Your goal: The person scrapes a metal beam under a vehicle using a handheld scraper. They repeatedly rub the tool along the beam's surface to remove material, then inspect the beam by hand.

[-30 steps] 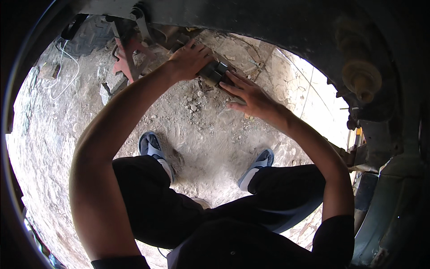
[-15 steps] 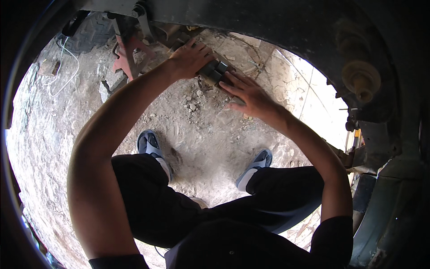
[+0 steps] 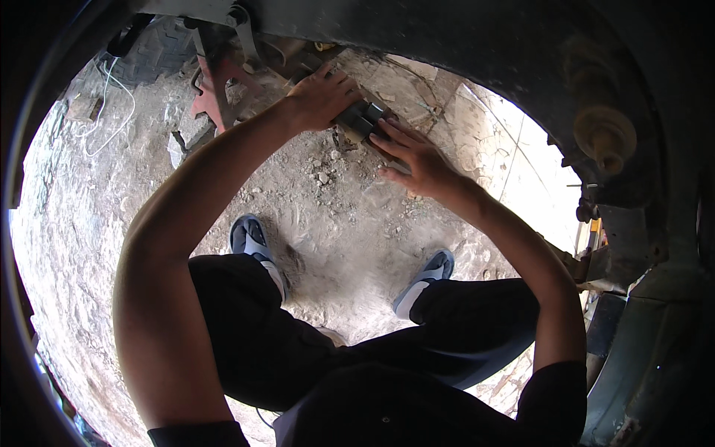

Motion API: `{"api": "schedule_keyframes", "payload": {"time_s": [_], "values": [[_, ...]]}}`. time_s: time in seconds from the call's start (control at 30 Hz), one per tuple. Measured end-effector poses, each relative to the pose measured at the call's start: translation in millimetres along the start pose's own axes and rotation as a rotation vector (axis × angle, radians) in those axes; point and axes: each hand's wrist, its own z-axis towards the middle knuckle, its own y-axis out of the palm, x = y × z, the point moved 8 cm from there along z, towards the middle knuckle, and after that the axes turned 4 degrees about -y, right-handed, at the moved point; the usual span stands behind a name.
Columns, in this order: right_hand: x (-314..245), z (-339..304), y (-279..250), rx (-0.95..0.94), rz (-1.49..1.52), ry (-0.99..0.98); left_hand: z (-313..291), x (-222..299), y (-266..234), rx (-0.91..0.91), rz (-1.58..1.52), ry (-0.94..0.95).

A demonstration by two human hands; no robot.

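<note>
Beneath the vehicle's dark underside, a long dark metal part with a glossy black band slants between my hands. My left hand lies over its upper left stretch, fingers curved across it and partly hiding it. My right hand is at the lower right end, fingers stretched out and apart, their tips touching the part; the thumb is spread away from them. Dim light hides how the part joins the vehicle.
A red jack stand stands left of my hands, beside a grey block. A tyre and white cable lie farther left. Rubble is scattered on the ground. A rusty round fitting hangs at the upper right.
Both hands stay at the dark part. My right fingers have shifted slightly up along its end, and the whole view has moved a little.
</note>
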Motion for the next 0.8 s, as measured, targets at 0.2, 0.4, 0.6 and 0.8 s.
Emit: {"api": "schedule_keyframes", "payload": {"time_s": [0.2, 0.4, 0.6, 0.8], "values": [[-6, -2, 10, 0.025, 0.097, 0.04, 4, 0, 5, -0.033, 0.011, 0.004], [-1, -2, 5, -0.002, -0.034, 0.035, 5, 2, 3, -0.018, 0.0, 0.012], [7, 1, 1, -0.017, -0.007, 0.067, 2, 0, 5, -0.019, 0.019, 0.002], [12, -2, 6, -0.02, -0.006, 0.049, 2, 1, 3, -0.007, 0.032, 0.003]]}}
